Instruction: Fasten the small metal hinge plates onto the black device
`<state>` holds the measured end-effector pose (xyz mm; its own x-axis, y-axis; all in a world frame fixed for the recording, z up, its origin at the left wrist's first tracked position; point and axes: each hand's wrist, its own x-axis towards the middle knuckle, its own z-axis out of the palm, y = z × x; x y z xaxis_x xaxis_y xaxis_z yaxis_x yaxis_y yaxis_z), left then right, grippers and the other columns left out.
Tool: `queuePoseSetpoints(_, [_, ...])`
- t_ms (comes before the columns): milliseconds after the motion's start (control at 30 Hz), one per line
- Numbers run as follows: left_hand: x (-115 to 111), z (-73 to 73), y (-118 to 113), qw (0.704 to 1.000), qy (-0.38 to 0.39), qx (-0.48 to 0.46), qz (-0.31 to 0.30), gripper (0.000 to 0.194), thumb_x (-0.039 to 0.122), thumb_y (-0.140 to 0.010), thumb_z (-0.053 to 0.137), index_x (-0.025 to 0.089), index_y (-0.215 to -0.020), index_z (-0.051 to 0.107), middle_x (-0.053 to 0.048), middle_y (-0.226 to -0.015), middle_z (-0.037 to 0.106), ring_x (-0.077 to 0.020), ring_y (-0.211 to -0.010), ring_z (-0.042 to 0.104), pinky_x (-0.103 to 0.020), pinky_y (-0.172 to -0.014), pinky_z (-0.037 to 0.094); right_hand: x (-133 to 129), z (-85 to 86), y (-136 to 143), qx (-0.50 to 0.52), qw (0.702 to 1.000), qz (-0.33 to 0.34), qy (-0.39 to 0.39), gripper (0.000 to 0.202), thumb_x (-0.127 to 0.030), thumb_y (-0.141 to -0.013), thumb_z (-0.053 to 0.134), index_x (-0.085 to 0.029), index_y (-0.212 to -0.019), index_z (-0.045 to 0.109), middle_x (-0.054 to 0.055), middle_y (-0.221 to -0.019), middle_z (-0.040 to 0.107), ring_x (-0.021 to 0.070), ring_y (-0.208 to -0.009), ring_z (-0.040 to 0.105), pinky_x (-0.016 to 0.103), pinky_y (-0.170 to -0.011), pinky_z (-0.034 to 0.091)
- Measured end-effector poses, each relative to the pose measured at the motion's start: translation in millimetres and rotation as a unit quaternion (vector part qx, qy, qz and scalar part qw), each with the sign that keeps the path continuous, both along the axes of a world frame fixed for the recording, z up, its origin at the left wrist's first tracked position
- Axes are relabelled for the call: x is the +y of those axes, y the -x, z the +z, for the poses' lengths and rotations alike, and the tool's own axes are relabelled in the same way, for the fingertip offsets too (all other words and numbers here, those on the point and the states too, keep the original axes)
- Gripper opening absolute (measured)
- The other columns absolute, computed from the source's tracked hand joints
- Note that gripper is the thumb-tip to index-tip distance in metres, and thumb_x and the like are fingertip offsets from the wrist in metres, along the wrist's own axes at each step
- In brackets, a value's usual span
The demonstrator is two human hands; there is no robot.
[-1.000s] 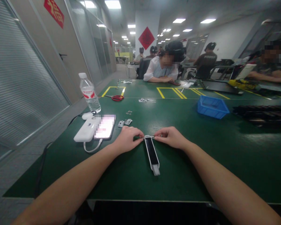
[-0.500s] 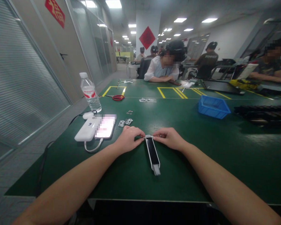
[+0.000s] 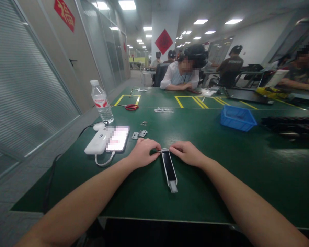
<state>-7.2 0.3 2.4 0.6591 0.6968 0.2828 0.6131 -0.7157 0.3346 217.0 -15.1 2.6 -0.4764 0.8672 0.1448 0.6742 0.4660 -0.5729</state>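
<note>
A long narrow device with a white frame and a black face [image 3: 169,166] lies on the green table, a grey piece sticking out at its near end. At the left corner of its far end, my left hand [image 3: 146,152] has thumb and fingertips pinched together; anything between them is too small to make out. My right hand [image 3: 187,153] is at the right side of the same end, its thumb and index finger close together, and what they hold, if anything, is hidden. Small metal plates [image 3: 139,134] and tiny rings [image 3: 144,123] lie beyond my left hand.
To the left are a water bottle [image 3: 102,103], a white power bank [image 3: 95,141] and a cabled phone [image 3: 118,139]. Red scissors [image 3: 131,107] and thin white parts [image 3: 164,110] lie farther back. A blue bin [image 3: 237,118] stands right. A person sits across the green table [image 3: 201,199].
The whole view has shifted slightly, moving the scene a little to the right. My right fingertips sit slightly farther from the device's end; my left hand keeps its pinch.
</note>
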Motion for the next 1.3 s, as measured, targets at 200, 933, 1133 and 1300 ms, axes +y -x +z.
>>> queuePoseSetpoints(200, [0, 1.4, 3, 1.0, 0.006, 0.002, -0.008, 0.017, 0.025, -0.079, 0.058, 0.022, -0.096, 0.061, 0.0, -0.097, 0.066, -0.0205, -0.095, 0.058, -0.038, -0.087, 0.033, -2, 3.4, -2, 0.001, 0.999, -0.005, 0.036, 0.03, -0.034, -0.089, 0.049, -0.015, -0.1, 0.068, 0.002, -0.069, 0.06, 0.012, -0.059, 0.049, 0.025, -0.057, 0.038])
queuePoseSetpoints(933, [33, 7.4, 39, 0.959, -0.051, 0.126, 0.248, 0.04, 0.02, -0.081, 0.049, 0.018, -0.121, 0.053, -0.01, -0.12, 0.063, -0.0276, -0.114, 0.054, -0.051, -0.105, 0.029, -1, 4.3, -6, 0.001, 0.998, 0.007, 0.06, 0.019, -0.031, -0.085, 0.054, -0.015, -0.087, 0.063, 0.0, -0.068, 0.055, 0.0101, -0.058, 0.046, 0.024, -0.056, 0.038])
queuePoseSetpoints(1133, [31, 13.2, 35, 0.956, -0.046, 0.159, 0.242, 0.038, 0.018, -0.082, 0.047, 0.016, -0.118, 0.058, -0.009, -0.114, 0.066, -0.027, -0.105, 0.06, -0.042, -0.093, 0.042, 0, 1.5, -7, -0.001, 0.999, 0.011, 0.051, 0.019, -0.031, -0.084, 0.054, -0.015, -0.088, 0.064, 0.001, -0.069, 0.055, 0.0107, -0.06, 0.047, 0.024, -0.057, 0.038])
queuePoseSetpoints(1300, [28, 15.3, 33, 0.953, -0.05, 0.174, 0.242, 0.033, 0.023, -0.083, 0.049, 0.017, -0.113, 0.061, -0.009, -0.109, 0.067, -0.0274, -0.102, 0.06, -0.04, -0.088, 0.043, 1, 0.1, -8, 0.002, 0.999, 0.011, 0.05, 0.02, -0.031, -0.085, 0.054, -0.015, -0.088, 0.064, 0.0, -0.068, 0.054, 0.0105, -0.059, 0.047, 0.024, -0.057, 0.038])
